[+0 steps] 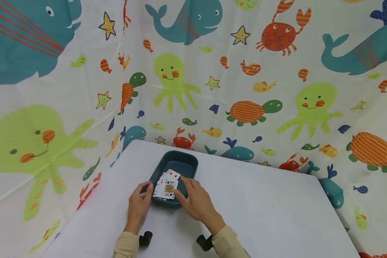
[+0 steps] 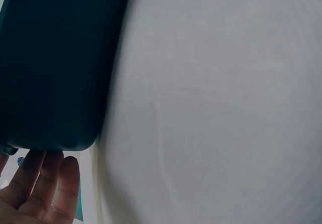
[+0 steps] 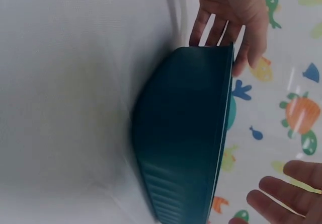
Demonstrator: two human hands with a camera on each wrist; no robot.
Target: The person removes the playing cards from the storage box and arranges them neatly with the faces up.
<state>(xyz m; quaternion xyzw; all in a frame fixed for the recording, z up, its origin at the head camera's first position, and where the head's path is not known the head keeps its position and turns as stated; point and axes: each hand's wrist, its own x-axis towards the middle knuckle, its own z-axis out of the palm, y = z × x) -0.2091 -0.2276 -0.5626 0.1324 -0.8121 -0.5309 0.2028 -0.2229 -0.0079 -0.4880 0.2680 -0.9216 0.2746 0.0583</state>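
A dark teal plastic tub (image 1: 184, 164) stands on the white table, with a loose pile of playing cards (image 1: 168, 187) lying in its near part. A king faces up on top, and a diamond card shows at the far side of the pile. My left hand (image 1: 139, 205) holds the tub's left wall, thumb over the rim and fingers along the outside; its fingers (image 2: 66, 183) touch the wall in the left wrist view. Over the tub's right side hovers my right hand (image 1: 199, 201), fingers extended and apart, holding nothing. In the right wrist view those spread fingers (image 3: 282, 196) are beside the rim.
White tabletop (image 1: 264, 211) extends to the right of the tub. A curtain (image 1: 193, 96) printed with sea animals hangs behind the table and along its left side. Black camera mounts (image 1: 145, 239) are worn at both wrists.
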